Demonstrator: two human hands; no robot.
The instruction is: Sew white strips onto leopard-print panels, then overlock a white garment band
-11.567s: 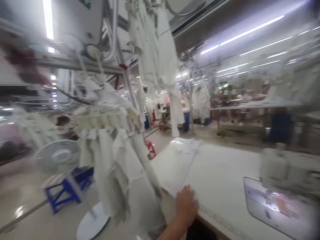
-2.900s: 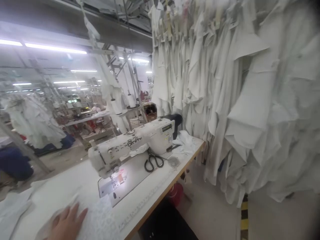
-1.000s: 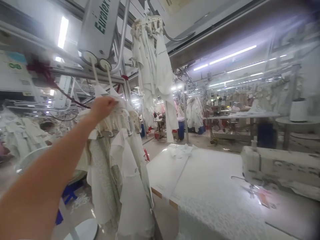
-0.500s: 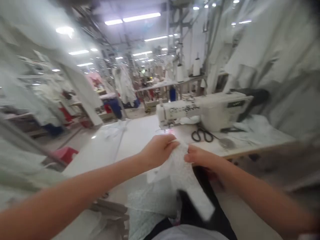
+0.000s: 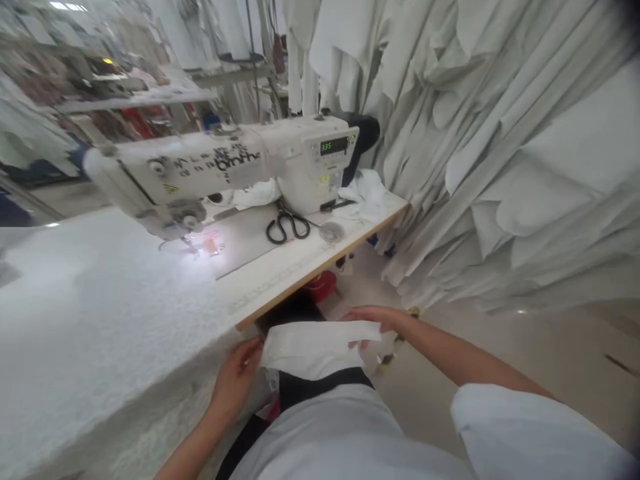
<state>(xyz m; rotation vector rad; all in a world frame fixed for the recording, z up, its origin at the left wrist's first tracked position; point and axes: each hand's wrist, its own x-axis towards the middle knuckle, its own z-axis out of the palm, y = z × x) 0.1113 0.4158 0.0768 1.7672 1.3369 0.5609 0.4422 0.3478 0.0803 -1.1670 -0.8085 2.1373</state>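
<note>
A white fabric piece (image 5: 313, 347) stretches across my lap, below the table's front edge. At its left end, my left hand (image 5: 237, 373) is closed with bent fingers on the edge. My right hand (image 5: 377, 320) grips the other end, its fingers partly hidden behind the cloth. Beyond them stands a white sewing machine (image 5: 280, 150), its lamp lighting the needle area. Black-handled scissors (image 5: 287, 227) lie on the bed of the machine, beside a small round clear object (image 5: 331, 232). White patterned fabric (image 5: 115, 313) covers the left of the table and drapes over its front.
Many white cut pieces (image 5: 465, 133) hang in a dense row at the right. A wood-edged table (image 5: 320, 267) runs in front of me, with a red object (image 5: 323, 287) beneath it. White thread cones (image 5: 233, 33) stand behind the machine.
My view has turned right and down, closer to the machine. My hands have moved apart and down to my lap, spreading the fabric piece between them. Patterned fabric now covers the table's left.
</note>
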